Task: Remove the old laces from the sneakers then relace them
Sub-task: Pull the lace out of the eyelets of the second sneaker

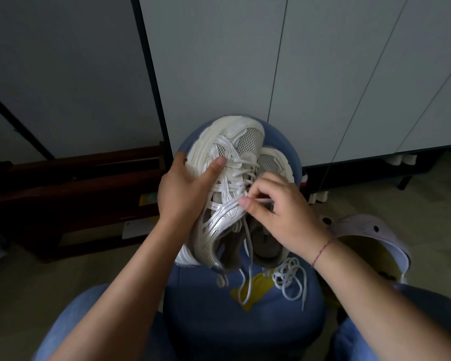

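Note:
Two white and silver sneakers lie on a blue stool (245,321). The near sneaker (219,204) is tilted on its side, toe pointing away. My left hand (185,188) grips its outer side, thumb across the lacing. My right hand (279,212) pinches a strand of its white lace (248,246) by the upper eyelets; the lace's loose ends hang down over the stool. The second sneaker (271,162) lies behind my right hand, mostly hidden. A separate loose white lace (289,280) lies in a bundle on the stool, to the right.
Grey cabinet doors (297,74) stand right behind the stool. Dark wooden furniture (76,191) is low on the left. A pale purple clog (370,235) lies on the floor to the right. My knees in blue jeans (71,321) flank the stool.

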Tool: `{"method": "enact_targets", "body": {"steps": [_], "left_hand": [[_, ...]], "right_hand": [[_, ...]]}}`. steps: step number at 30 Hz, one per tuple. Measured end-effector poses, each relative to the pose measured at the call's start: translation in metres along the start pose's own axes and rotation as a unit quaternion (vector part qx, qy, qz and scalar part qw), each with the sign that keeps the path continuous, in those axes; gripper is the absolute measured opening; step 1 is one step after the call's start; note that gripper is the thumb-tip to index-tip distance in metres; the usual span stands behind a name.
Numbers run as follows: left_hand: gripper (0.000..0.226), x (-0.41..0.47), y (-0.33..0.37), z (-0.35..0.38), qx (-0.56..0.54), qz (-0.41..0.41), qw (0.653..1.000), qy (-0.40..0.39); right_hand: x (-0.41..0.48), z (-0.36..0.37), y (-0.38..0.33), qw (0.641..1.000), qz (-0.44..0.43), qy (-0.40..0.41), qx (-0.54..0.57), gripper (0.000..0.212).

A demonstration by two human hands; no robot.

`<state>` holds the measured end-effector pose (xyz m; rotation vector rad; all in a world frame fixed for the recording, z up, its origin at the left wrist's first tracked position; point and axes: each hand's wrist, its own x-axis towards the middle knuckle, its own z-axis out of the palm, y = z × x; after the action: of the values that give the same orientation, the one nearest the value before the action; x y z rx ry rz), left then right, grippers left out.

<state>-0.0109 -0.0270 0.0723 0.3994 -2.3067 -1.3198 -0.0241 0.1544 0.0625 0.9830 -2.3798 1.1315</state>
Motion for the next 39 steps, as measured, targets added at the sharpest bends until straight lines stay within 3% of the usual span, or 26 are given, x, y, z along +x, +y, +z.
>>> {"method": "enact_targets", "body": {"steps": [3,8,10,13,15,19,24,28,32,35,39], "left_hand": [[0.064,0.0,0.001,-0.001,-0.017,-0.007,1.0,0.001],[0.048,0.003,0.0,-0.008,-0.066,-0.021,0.998,0.012],[0.045,0.004,-0.001,-0.008,-0.071,-0.019,0.997,0.013],[0.05,0.003,-0.001,-0.007,-0.055,-0.012,0.998,0.009],[0.056,0.002,0.0,-0.007,-0.044,-0.006,0.999,0.009],[0.057,0.0,0.0,-0.003,-0.024,0.006,1.0,0.005],[0.076,0.003,-0.002,-0.003,-0.03,0.003,1.0,0.002],[0.051,0.004,-0.001,-0.008,-0.064,-0.009,0.998,0.016],[0.055,0.002,0.001,-0.007,-0.06,-0.006,0.998,0.011],[0.063,0.001,0.001,-0.005,-0.042,-0.001,0.999,0.007],[0.056,0.001,0.0,-0.003,-0.034,0.006,0.999,0.009]], "right_hand": [[0.0,-0.002,0.0,0.997,0.021,0.029,0.069,0.033],[0.005,-0.023,0.017,0.951,0.17,0.167,0.195,0.026],[0.005,-0.025,0.026,0.953,0.183,0.151,0.188,0.024],[0.002,-0.019,0.024,0.979,0.133,0.063,0.143,0.016],[0.001,-0.013,0.015,0.993,0.071,0.019,0.092,0.025],[0.0,-0.001,0.001,1.0,-0.009,0.014,0.018,0.031],[0.003,-0.008,0.006,0.998,0.005,0.057,0.032,0.033],[0.005,-0.024,0.022,0.988,0.076,0.128,0.042,0.029],[0.001,-0.022,0.028,0.983,0.138,0.058,0.104,0.028],[-0.001,-0.012,0.018,0.993,0.075,0.004,0.086,0.034],[-0.001,0.003,0.008,1.0,-0.009,0.008,0.023,0.032]]}}
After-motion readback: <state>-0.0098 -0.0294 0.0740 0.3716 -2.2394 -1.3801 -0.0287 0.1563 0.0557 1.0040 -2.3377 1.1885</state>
